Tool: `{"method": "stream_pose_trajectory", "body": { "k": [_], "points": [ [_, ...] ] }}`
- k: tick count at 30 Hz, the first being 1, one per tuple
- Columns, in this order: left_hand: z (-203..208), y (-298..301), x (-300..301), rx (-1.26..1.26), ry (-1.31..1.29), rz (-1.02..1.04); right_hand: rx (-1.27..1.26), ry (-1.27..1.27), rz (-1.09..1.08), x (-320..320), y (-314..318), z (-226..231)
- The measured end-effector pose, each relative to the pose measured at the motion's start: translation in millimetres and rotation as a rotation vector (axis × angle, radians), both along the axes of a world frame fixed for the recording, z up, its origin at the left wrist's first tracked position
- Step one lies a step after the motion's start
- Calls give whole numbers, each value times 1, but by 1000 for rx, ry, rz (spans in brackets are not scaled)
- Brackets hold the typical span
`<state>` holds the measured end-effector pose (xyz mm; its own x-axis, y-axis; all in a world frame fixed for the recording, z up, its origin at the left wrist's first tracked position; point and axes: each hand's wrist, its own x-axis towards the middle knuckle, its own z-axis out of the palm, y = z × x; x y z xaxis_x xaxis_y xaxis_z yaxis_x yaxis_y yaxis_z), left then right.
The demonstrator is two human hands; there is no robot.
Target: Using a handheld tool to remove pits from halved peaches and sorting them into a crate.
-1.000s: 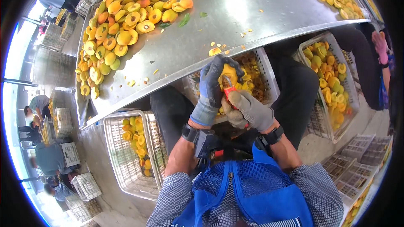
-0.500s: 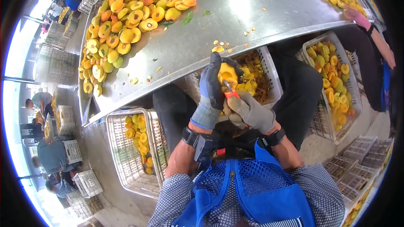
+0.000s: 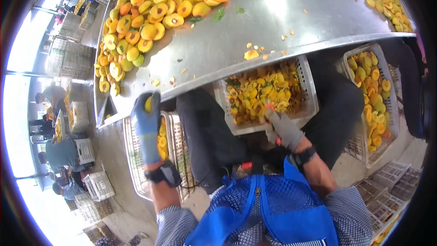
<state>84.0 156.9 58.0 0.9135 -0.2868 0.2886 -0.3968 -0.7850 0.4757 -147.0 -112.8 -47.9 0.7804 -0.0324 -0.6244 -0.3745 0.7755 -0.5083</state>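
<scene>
My left hand [image 3: 146, 123], in a grey-blue glove with dark fingers, is closed round a yellow peach half [image 3: 148, 104]. It hangs over the far end of the white crate [image 3: 129, 141] on my left, where several halves lie. My right hand [image 3: 287, 130], in a pale grey glove, is closed round a pitting tool [image 3: 269, 107]; only bits of its red handle show, and its metal tip is hard to make out. Below that hand, between my knees, stands a white crate [image 3: 236, 130] of yellow scraps and pits [image 3: 264, 93].
A metal table [image 3: 200, 54] spans the front, with a heap of peach halves [image 3: 150, 16] at its left and loose pits near its edge. Right of my knee stands another crate [image 3: 349, 55] of halves. People [image 3: 61, 148] and stacked crates [image 3: 68, 59] are at far left.
My left hand has swung left and away from the right hand, carrying the peach half from over the scrap crate to the left crate. The right hand has moved slightly right with the tool.
</scene>
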Motion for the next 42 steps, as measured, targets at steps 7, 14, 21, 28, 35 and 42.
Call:
{"method": "stream_pose_trajectory", "body": {
  "k": [7, 14, 21, 28, 35, 42],
  "points": [
    [26, -72, 56, 69, -30, -179, -80, 100, -26, 22, -1, -8],
    [-28, -224, 173, 425, -77, -357, -293, 144, 110, 18, 14, -15],
    [-37, -217, 166, 344, 63, -360, -353, 77, 66, 19, 3, -7],
    [-9, -152, 57, -985, 851, -512, -582, -75, 13, 19, -3, 34],
    [-5, -158, -55, -1226, 827, -638, -1262, -395, -3, 41, -5, 98],
    [-35, -180, -86, -1207, 813, -556, -1400, -391, 12, 37, -3, 84]
  ]
}}
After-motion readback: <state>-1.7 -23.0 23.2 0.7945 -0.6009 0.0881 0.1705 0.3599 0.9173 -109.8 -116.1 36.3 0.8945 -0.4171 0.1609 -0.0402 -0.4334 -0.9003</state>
